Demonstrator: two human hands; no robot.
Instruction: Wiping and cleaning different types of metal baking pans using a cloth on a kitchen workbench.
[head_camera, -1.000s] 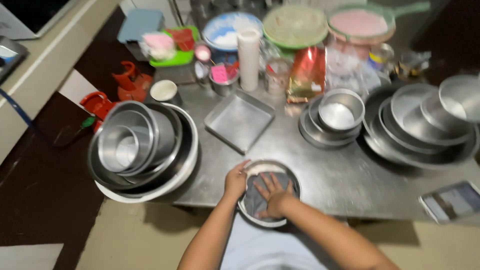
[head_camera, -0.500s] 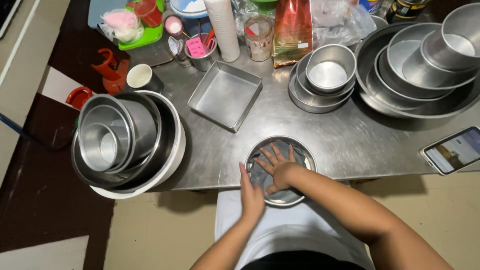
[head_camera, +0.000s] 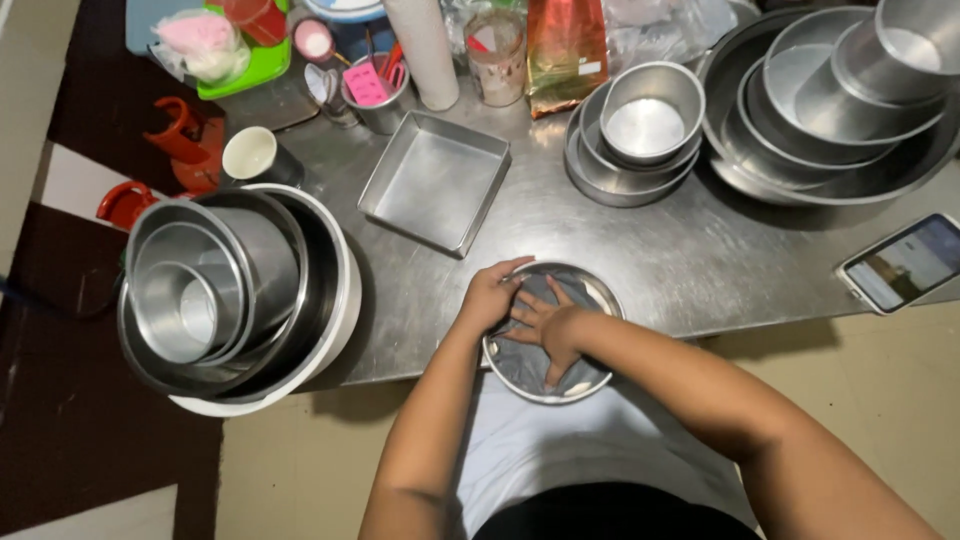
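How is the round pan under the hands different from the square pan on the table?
The round pan juts over the table edge; the square pan lies fully on the table. The round pan holds a grey cloth pressed by the right hand, with the left hand on its rim; the square pan is empty and untouched. The round pan looks smaller. Both are shiny bare metal with low walls.

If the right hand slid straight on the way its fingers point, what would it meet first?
The right hand points up-left inside the round pan, so probably that pan's rim, where the left hand grips it; beyond lies the square tray.
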